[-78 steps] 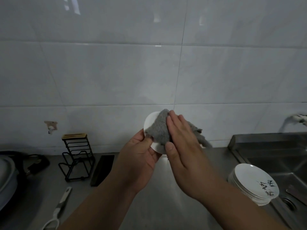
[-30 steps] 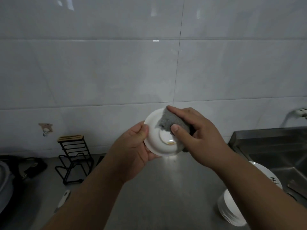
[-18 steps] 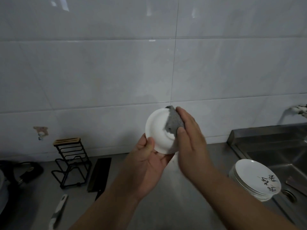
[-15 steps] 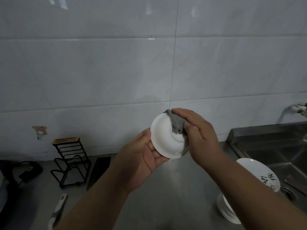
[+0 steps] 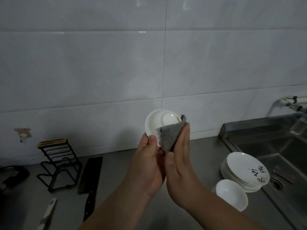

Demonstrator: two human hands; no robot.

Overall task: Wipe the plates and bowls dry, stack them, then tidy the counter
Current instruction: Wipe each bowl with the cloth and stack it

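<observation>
My left hand (image 5: 149,161) holds a small white bowl (image 5: 153,122) up in front of the wall, its underside and foot ring facing me. My right hand (image 5: 180,161) presses a grey cloth (image 5: 168,136) against the bowl's lower right side, fingers flat along the cloth. On the counter to the right sits a stack of white plates (image 5: 245,170), the top one with dark writing. A white bowl (image 5: 231,194) stands upright in front of that stack.
A steel sink (image 5: 274,146) with a tap (image 5: 292,103) lies at the right. On the steel counter (image 5: 116,163) to the left are a black wire rack (image 5: 58,165), a cleaver (image 5: 90,176), a white-handled utensil (image 5: 47,213) and a dark appliance (image 5: 11,175).
The bowl has turned in my left hand while my right hand slid the cloth from its upper right down to its lower right. The view shifted slightly.
</observation>
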